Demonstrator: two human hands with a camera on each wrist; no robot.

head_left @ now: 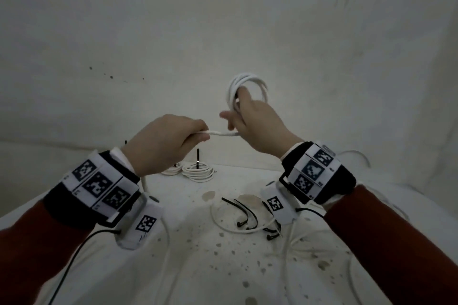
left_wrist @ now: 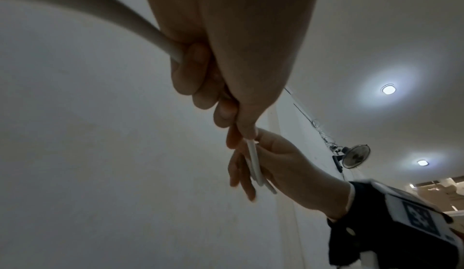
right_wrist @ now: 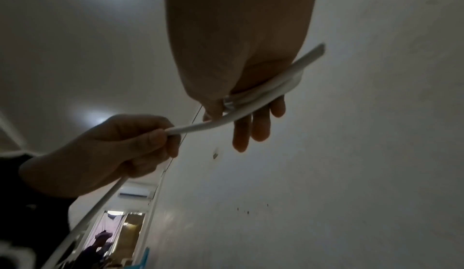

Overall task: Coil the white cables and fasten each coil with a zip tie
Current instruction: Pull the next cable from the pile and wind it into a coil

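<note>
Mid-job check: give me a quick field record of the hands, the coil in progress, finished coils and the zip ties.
left hand: grips the free run of white cable, feeding it across
right hand: holds the coil in progress, loops over its fingers, raised above the table
coil tie: none seen on it yet
finished coils: two at the table's far edge, black ties upright
loose zip ties: black, several, mid-table
other cable: uncoiled, lying among the ties
</note>
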